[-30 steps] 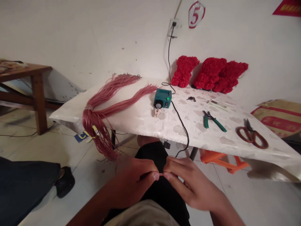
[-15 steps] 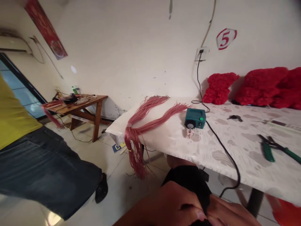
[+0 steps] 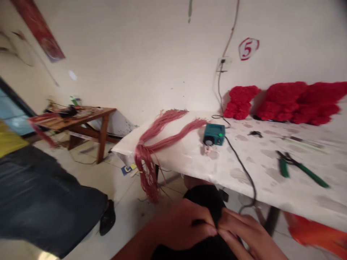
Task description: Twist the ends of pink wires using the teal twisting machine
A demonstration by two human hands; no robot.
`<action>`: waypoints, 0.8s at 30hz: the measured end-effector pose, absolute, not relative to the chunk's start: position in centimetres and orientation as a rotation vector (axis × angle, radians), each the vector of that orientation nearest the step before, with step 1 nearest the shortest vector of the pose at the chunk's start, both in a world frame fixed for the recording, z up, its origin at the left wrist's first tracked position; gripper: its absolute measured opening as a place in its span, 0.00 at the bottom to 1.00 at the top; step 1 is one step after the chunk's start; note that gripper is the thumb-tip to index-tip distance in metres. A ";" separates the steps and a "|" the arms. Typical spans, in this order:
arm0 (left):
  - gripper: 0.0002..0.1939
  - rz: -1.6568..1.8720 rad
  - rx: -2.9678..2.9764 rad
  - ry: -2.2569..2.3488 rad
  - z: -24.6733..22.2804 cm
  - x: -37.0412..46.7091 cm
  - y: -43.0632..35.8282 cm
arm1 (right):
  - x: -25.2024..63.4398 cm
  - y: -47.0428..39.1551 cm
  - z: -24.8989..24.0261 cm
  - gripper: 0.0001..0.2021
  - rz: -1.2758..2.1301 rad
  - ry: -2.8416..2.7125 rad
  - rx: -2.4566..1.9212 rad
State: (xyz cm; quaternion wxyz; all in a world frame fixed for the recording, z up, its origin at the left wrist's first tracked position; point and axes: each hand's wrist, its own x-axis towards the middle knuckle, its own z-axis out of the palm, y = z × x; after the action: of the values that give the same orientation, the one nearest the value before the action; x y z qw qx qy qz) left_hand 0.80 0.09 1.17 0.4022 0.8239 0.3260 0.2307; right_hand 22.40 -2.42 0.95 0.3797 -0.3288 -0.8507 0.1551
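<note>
My left hand (image 3: 187, 225) is low in the view, its fingers curled and thumb pressed to a fingertip. Close against it on the right is my right hand (image 3: 244, 233), with its fingers pinched together. The fingertips of both meet above my dark clothing (image 3: 203, 202). Whatever lies between them is too small to make out. On the table (image 3: 179, 159) beyond, a teal device (image 3: 214, 134) with a green button stands near the front edge. To its left, a bundle of pink strands (image 3: 151, 144) hangs partly over the table's corner.
Green-handled pliers (image 3: 300, 168), a small black object (image 3: 255, 134) and red fluffy pieces (image 3: 284, 101) lie on the table's right part. A black cable (image 3: 245, 169) crosses the front edge. A person in dark trousers (image 3: 46, 198) stands at left, near a wooden table (image 3: 104, 126).
The view has turned right, so the tables and wall appear further left. My hands remain together, now higher in the picture and more fully in view.
</note>
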 end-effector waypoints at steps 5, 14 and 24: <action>0.10 0.545 2.042 0.889 2.3 0.1 1.0 | 22.2 -1.6 1.9 0.09 0.565 -2.237 -0.832; 0.12 0.530 2.082 0.875 1.4 -0.5 1.4 | 22.1 -0.7 1.7 0.08 0.705 -2.180 -0.738; 0.11 0.648 2.148 0.802 2.1 -0.7 1.1 | 22.0 -0.8 2.9 0.08 0.677 -2.162 -0.692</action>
State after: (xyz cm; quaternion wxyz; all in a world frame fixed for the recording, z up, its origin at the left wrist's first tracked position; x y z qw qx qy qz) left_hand -0.75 1.14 2.11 0.3704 0.8374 0.3128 0.2526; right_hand 21.99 -0.80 2.92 0.3769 -0.2706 -0.8454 0.2647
